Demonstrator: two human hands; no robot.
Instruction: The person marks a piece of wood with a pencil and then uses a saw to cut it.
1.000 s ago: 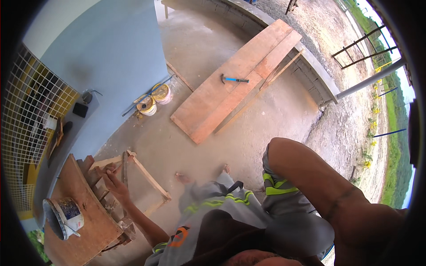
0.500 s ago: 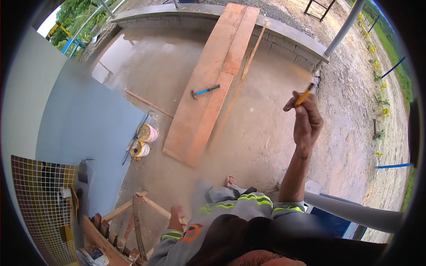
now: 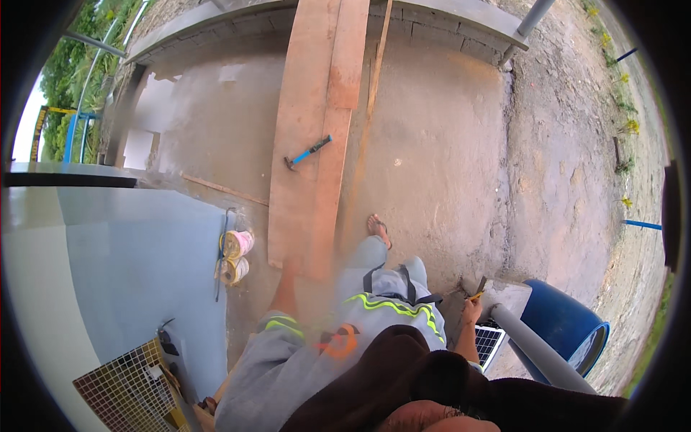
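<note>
A slim yellow stick with a dark tip point(image 3: 476, 296), pencil-like in shape, is held by my right hand point(image 3: 471, 311). This hand is low at my right side, its fingers closed, beside a grey pipe. My left hand point(image 3: 288, 268) reaches down to the near end of a long reddish-brown wooden panel point(image 3: 306, 209). Blur hides the left fingers, and whether they touch the panel is unclear. A hammer point(image 3: 308, 153) with a blue and black handle lies across the middle of the panel, its head to the left.
Two round tubs point(image 3: 236, 258) stand by the blue-grey wall point(image 3: 158, 252) at left. A thin wooden strip point(image 3: 223, 189) lies on the floor, and a long one point(image 3: 376, 79) runs beside the panel. A blue barrel point(image 3: 561, 324), grey pipe point(image 3: 540, 353) and solar panel point(image 3: 489, 342) are close on my right.
My right hand has come down from out in front to my right side, still with the yellow stick. My left hand has moved forward to the panel's near end. The view has shifted.
</note>
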